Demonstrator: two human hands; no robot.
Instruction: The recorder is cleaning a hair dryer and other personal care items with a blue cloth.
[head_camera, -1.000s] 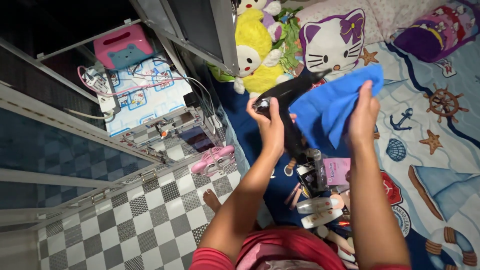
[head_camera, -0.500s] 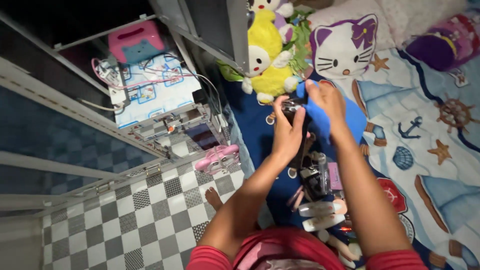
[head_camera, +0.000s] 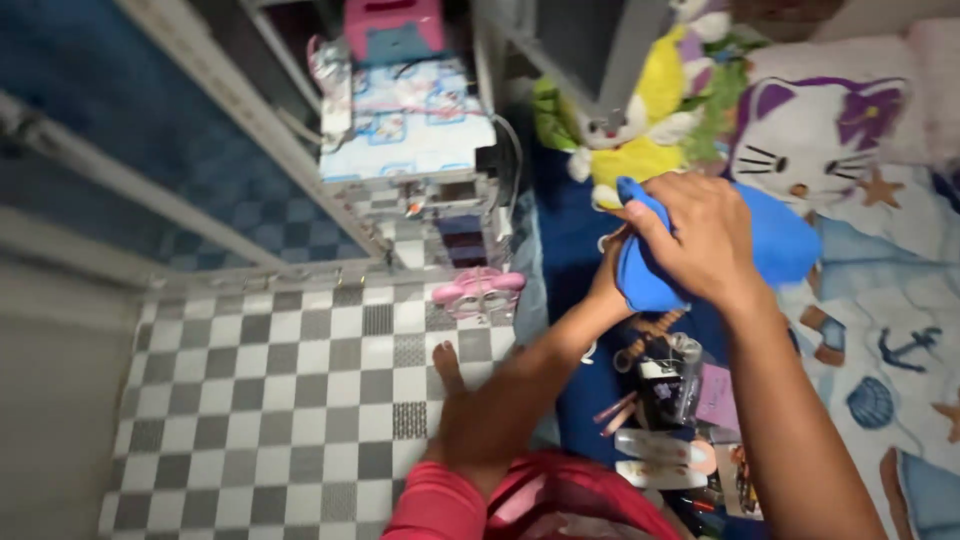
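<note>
The right hand (head_camera: 700, 240) was closed around a blue cloth (head_camera: 770, 245), held above the bed's (head_camera: 900, 300) left edge. The left hand (head_camera: 608, 285) sat mostly hidden behind it, grip unclear. Cosmetics clutter (head_camera: 665, 400) crowded the edge below; checkered floor (head_camera: 280, 400) lay open leftward.

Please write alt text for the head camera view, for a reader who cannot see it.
Two bare hands hold a blue cloth: the right hand grips it from above, and the left hand is mostly hidden behind it. Below lies a heap of small items; a yellow plush toy sits behind.
</note>
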